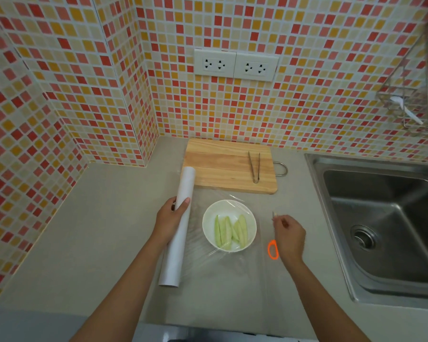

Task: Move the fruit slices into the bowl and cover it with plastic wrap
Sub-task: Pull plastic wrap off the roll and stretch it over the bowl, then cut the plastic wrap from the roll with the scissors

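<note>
A white bowl [206, 219] on the grey counter holds several pale green fruit slices [230, 231]. A clear sheet of plastic wrap [232, 270] is stretched over the bowl, from the roll across to the right. My left hand [168, 218] grips the white wrap roll [177, 245], which lies lengthwise just left of the bowl. My right hand [290, 239] is right of the bowl, closed around scissors with an orange handle [273, 250]; the blade tip pokes out above the fingers.
A wooden cutting board [220, 164] lies behind the bowl with metal tongs [254, 166] on it. A steel sink [386, 218] is set into the counter at the right. The tiled wall carries power outlets [235, 65] and a wire rack [410, 95].
</note>
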Available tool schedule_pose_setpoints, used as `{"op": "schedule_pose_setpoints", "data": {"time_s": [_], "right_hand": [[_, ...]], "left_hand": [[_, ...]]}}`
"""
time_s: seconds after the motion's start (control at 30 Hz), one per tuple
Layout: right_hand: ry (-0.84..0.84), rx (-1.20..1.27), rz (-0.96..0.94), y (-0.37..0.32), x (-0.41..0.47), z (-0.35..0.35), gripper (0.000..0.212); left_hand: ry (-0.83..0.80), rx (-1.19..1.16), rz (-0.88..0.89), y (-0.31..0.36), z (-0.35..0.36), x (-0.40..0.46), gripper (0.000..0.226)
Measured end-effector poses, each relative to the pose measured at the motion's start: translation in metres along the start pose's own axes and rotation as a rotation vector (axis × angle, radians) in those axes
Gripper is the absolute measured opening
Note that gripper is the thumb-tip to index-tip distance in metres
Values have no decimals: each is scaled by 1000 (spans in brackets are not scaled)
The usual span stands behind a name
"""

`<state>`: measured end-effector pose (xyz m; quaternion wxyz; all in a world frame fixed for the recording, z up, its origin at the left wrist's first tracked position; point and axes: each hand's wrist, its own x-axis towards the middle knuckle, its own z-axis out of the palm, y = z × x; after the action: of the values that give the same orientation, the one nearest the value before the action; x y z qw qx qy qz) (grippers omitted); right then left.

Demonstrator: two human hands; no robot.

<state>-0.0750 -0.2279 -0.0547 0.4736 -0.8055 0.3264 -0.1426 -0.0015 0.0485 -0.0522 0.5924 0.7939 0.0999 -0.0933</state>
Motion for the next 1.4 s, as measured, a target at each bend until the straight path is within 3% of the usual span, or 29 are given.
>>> {"op": "schedule_pose_setpoints", "data": {"time_s": [0.07, 0.17, 0.4, 0.63, 0.87, 1.0, 1.17, 1.4], "right_hand": [[-35, -352, -12, 9, -6, -14, 15], [-120, -532, 55, 20, -15, -24, 21], [-141, -624, 133, 17, -22, -21, 31], [-184, -699, 269, 0, -26, -26, 25], [-188, -445, 409, 25, -35, -45, 32], [-244, -278, 403, 24, -61, -48, 49], [-415, 98, 448, 0, -107, -46, 19], [-522, 230, 381, -36, -135, -23, 21]], "left_hand": [[-4, -2, -6, 0, -1, 1, 48], [-8, -1, -11, 1, 0, 2, 47], [-39, -11, -31, 1, -4, 1, 57], [19, -39, 5, 8, 1, -5, 29], [11, -86, 11, 7, -2, -4, 24], [5, -87, 23, 10, -1, -4, 24], [6, -75, 21, 10, -1, -7, 35], [14, -42, 35, 11, 2, -8, 33]]}}
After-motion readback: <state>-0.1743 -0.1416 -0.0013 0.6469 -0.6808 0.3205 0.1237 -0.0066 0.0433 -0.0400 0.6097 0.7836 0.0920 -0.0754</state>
